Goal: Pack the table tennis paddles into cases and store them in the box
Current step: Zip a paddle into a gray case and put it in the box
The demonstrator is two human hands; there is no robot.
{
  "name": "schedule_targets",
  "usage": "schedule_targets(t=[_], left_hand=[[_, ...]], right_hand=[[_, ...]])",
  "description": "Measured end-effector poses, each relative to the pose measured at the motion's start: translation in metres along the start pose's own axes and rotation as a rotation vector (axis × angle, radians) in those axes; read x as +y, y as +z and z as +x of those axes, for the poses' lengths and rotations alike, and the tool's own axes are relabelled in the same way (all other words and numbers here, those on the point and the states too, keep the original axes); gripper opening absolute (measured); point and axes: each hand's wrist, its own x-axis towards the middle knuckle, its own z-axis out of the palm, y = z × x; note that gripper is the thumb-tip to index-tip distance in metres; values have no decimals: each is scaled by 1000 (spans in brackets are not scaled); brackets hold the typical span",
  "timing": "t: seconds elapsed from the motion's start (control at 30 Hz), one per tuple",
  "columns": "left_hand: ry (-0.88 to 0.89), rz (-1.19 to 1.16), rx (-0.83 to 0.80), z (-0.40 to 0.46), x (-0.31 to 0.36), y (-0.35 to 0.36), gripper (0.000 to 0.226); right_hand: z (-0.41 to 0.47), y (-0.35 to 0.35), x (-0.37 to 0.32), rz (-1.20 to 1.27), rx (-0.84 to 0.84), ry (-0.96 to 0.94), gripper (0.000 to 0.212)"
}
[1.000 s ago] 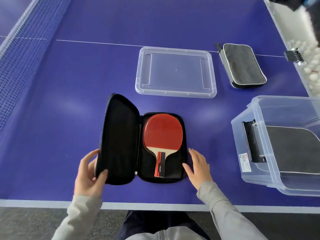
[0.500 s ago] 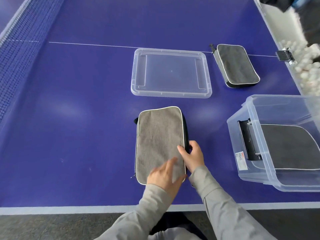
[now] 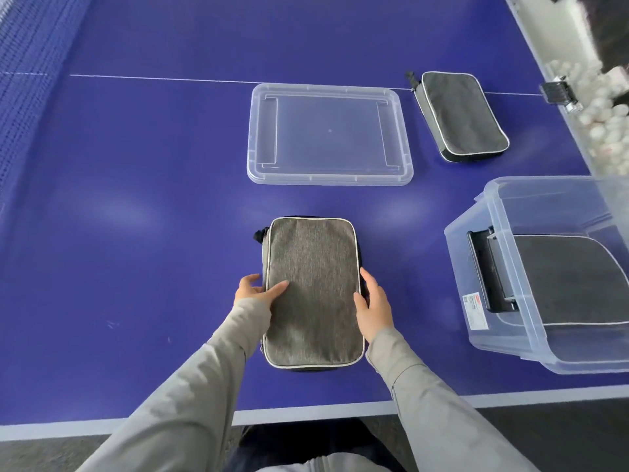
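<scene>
head view, steeply down, close

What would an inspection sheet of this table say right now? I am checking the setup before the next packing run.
Surface: blue table tennis table, white line across, net at far left.
Job's things: closed grey case lies flat near the front edge; second closed case at far right; clear box at right holds another case; clear lid lies flat beside it, further back.
Clutter: black clip on the right edge.
Grips: left hand holds the near case's left edge, thumb on top; right hand rests against its right edge.
Cables: nothing seen.
Surroundings: white balls beyond the right edge; dark floor in front.
</scene>
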Motion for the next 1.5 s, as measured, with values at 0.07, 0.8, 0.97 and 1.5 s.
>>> schedule_targets(t=[0.07,0.8,0.97,1.5], left_hand=[[-18,-5,-28,2,1,3,66],[-7,-392,-23,-35,15,25,55],[-86,-597,113,-44,31,26,57],[-85,-800,330,-69,52,25,69]], right_hand=[[3,-2,1,2,-12,14,49],[-30,-32,-1,-153,450,-319,38],[-80,-17,-2,-165,578,-575,23],[-89,16,-39,-253,507,-714,16]])
